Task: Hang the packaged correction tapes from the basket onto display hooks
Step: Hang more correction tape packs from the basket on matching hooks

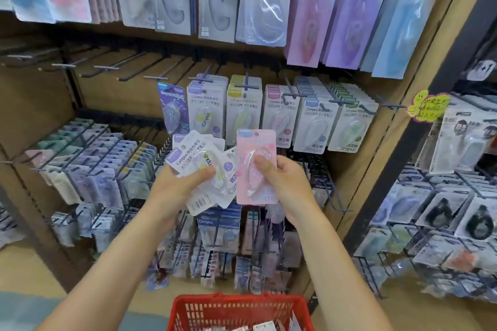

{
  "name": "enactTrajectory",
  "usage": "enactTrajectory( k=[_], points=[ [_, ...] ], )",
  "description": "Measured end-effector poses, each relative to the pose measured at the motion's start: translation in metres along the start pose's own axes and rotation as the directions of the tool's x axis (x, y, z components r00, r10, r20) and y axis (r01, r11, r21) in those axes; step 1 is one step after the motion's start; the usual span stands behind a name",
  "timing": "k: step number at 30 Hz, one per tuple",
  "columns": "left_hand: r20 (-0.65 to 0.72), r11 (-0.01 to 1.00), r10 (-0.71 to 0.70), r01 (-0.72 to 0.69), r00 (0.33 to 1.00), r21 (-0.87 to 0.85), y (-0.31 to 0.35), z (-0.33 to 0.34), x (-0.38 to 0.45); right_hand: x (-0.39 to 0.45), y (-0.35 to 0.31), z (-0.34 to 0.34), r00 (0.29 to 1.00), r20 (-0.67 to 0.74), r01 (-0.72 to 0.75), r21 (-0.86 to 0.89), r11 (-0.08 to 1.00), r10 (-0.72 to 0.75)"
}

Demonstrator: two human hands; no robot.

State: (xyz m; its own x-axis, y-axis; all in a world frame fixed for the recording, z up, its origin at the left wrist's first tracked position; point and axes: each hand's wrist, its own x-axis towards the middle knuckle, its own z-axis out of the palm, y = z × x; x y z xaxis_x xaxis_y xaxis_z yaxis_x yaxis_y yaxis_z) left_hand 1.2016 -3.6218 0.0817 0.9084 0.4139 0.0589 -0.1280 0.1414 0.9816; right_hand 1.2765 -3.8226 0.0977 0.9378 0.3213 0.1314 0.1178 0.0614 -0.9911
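My left hand (177,183) grips a fanned stack of white packaged correction tapes (200,166) in front of the display. To its right, my right hand (282,181) pinches a single pink packaged correction tape (255,148), held upright with my thumb on its clear blister. Behind both hands a row of display hooks (246,83) carries Campus tape packs (312,123). Bare black hooks (107,67) stick out to the left of that row. The red basket (239,306) stands below, at the bottom edge, with a few packs showing inside.
Taller packs (269,0) hang on the top row. Crowded wire hook racks (88,166) fill the lower left, and another rack (441,217) stands at the right past a dark post (398,196). A yellow handwritten tag (427,107) sticks out at the right.
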Motion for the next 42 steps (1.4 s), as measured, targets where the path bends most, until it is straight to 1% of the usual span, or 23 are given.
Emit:
enactTrajectory(
  k=[3,5,7,8,10,14,16,18,22,24,28,35,42],
  points=[
    [-0.019,0.998,0.022,-0.021,1.0,0.06,0.007,-0.021,0.005,0.009,0.001,0.018,0.992,0.118,-0.03,-0.029,0.999,0.034],
    [-0.026,0.998,0.037,-0.035,0.999,0.061,0.011,-0.043,0.006,0.01,0.001,0.034,0.981,0.189,-0.032,-0.032,0.999,0.038],
    [-0.045,0.997,0.048,-0.045,0.998,0.067,0.015,-0.068,0.009,0.013,0.001,0.052,0.982,0.188,-0.016,-0.029,0.999,0.021],
    [-0.057,0.997,0.051,-0.047,0.997,0.057,0.017,-0.081,0.011,0.013,0.0,0.063,0.984,0.177,0.0,-0.036,0.999,0.006],
    [-0.084,0.998,0.057,-0.056,0.995,0.025,0.019,-0.112,0.018,0.019,0.0,0.09,0.988,0.15,0.041,-0.107,0.993,-0.025],
    [-0.096,0.998,0.055,-0.056,0.994,-0.013,0.024,-0.173,0.031,0.027,-0.003,0.154,0.994,-0.027,0.103,-0.134,0.986,-0.108],
    [-0.088,0.998,0.053,-0.055,0.995,-0.024,0.026,-0.203,0.039,0.033,-0.004,0.189,0.989,-0.081,0.107,-0.166,0.98,-0.122],
    [-0.085,0.998,0.058,-0.061,0.995,-0.034,0.03,-0.229,0.046,0.041,-0.003,0.22,0.987,-0.096,0.103,-0.219,0.97,-0.127],
    [-0.084,0.995,0.059,-0.065,0.995,-0.07,0.036,-0.265,0.064,0.061,-0.016,0.262,0.968,-0.184,0.115,-0.272,0.955,-0.169],
    [-0.077,0.994,0.065,-0.071,0.995,-0.079,0.036,-0.276,0.072,0.071,-0.022,0.275,0.958,-0.23,0.103,-0.279,0.955,-0.17],
    [-0.057,0.993,0.063,-0.068,0.996,-0.096,0.034,-0.288,0.083,0.084,-0.024,0.294,0.943,-0.281,0.087,-0.31,0.947,-0.179],
    [0.011,0.99,0.082,-0.08,0.997,-0.12,0.039,-0.29,0.086,0.076,-0.017,0.306,0.873,-0.433,0.125,-0.246,0.961,-0.224],
    [0.055,0.981,0.084,-0.073,0.995,-0.18,0.045,-0.289,0.087,0.078,-0.017,0.307,0.894,-0.395,0.097,-0.288,0.953,-0.21]
  ],
)
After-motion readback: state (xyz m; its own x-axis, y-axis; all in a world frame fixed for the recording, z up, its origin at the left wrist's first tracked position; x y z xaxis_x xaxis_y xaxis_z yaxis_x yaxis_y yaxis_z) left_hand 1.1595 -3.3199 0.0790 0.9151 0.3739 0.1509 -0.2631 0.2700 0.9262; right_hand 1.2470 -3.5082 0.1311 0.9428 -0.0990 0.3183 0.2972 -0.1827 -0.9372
